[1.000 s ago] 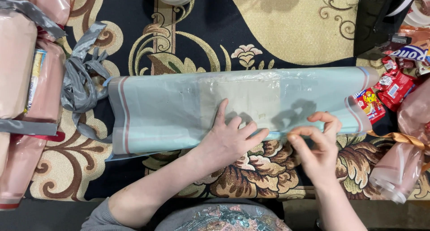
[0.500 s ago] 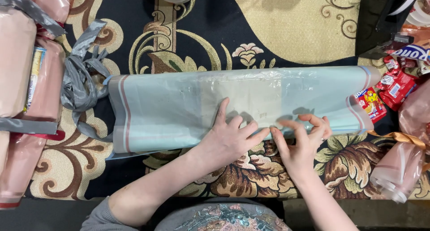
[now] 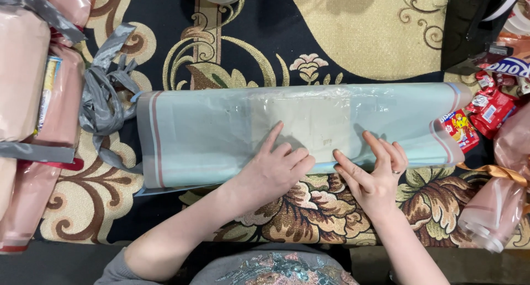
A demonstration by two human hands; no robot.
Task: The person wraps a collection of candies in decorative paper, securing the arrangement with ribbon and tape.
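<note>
A pale blue wrapping sheet (image 3: 221,136) is lying folded over a flat whitish rectangular thing (image 3: 309,125), its long axis running left to right across the patterned cloth surface (image 3: 353,42), striped ends pointing at each side. One sheet is showing, and two hands are working on it. The left hand (image 3: 273,172) is pressing flat on the sheet's near edge, grip spread, pinching nothing. The right hand (image 3: 372,177) is resting just beside it, fingers (image 3: 381,149) spread and touching the same edge. At the left, grey ribbon (image 3: 102,97) and several pink wrapped bundles (image 3: 33,80) are crowding close; at the right, red snack packets (image 3: 486,111) are lying near the sheet's end. Open cloth is lying beyond the far edge.
</note>
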